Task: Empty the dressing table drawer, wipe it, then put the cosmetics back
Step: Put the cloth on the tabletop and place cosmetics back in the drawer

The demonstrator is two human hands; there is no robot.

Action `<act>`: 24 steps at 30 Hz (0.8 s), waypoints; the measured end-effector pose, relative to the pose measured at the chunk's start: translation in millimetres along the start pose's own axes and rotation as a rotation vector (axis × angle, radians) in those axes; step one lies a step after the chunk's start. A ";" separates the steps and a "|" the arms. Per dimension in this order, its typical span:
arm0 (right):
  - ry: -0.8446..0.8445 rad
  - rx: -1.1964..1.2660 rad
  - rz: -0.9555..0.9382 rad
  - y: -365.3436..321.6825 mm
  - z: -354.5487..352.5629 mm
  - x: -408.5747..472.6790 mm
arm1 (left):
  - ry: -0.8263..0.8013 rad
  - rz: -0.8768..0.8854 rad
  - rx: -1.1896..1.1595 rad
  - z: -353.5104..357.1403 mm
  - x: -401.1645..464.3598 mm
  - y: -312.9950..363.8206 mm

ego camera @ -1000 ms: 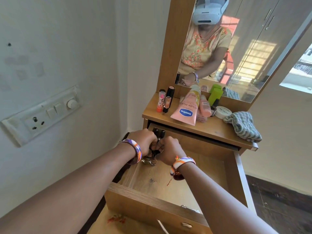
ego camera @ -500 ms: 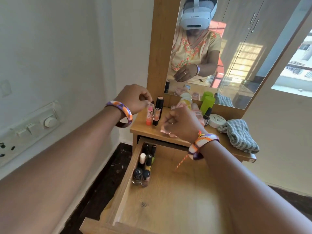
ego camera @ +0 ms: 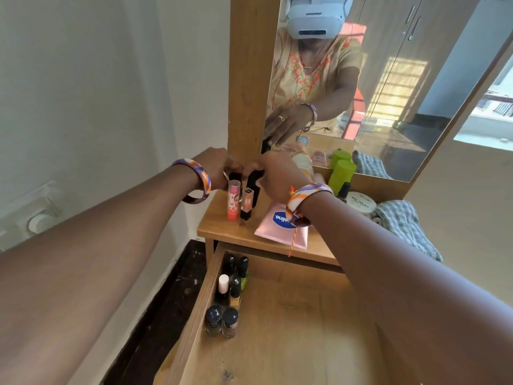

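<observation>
The wooden drawer (ego camera: 291,334) is pulled open, and several nail polish bottles (ego camera: 230,295) stand along its left wall. On the table top (ego camera: 222,232) stand a pink lip balm (ego camera: 234,201), a clear orange lip gloss (ego camera: 247,202) and a tall black tube (ego camera: 254,187). My right hand (ego camera: 277,173) grips the top of the black tube. My left hand (ego camera: 216,168) curls its fingers round a small black cosmetic (ego camera: 234,176) just behind the lip balm. A pink Vaseline tube (ego camera: 277,226) lies under my right wrist.
A green bottle (ego camera: 342,173), a small black-capped bottle (ego camera: 344,191), a white jar (ego camera: 361,205) and a checked cloth (ego camera: 402,226) sit at the right of the table top. The mirror (ego camera: 374,93) rises behind. A white wall with a switch plate (ego camera: 36,218) is close on the left.
Both hands left the nail polish bottles in the drawer and rose to the table top. They now close on the black cosmetics standing at its left end.
</observation>
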State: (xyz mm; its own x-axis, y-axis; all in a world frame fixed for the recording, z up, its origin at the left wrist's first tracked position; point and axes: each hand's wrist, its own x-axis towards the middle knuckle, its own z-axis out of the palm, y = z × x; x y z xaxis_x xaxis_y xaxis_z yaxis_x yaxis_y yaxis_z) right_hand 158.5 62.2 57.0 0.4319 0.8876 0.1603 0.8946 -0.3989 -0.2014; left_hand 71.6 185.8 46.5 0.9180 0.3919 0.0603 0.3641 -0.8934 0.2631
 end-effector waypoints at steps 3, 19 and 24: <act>0.060 0.028 0.039 6.2 -2.7 -0.7 | 0.060 -0.014 -0.026 0.8 0.9 -4.1; 0.330 0.266 0.109 -6.1 -76.8 -40.6 | 0.329 -0.027 -0.139 -59.0 -28.1 32.3; 0.305 0.300 0.088 -12.7 -86.7 -62.7 | 0.212 -0.037 -0.149 -73.2 -48.1 47.5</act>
State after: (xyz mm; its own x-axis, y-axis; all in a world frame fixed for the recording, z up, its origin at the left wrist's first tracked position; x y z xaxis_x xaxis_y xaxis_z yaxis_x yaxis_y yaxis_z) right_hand 130.0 -8.3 133.3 0.5593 0.7266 0.3991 0.7995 -0.3455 -0.4914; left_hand 33.2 140.5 126.6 0.8456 0.4746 0.2444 0.3548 -0.8418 0.4068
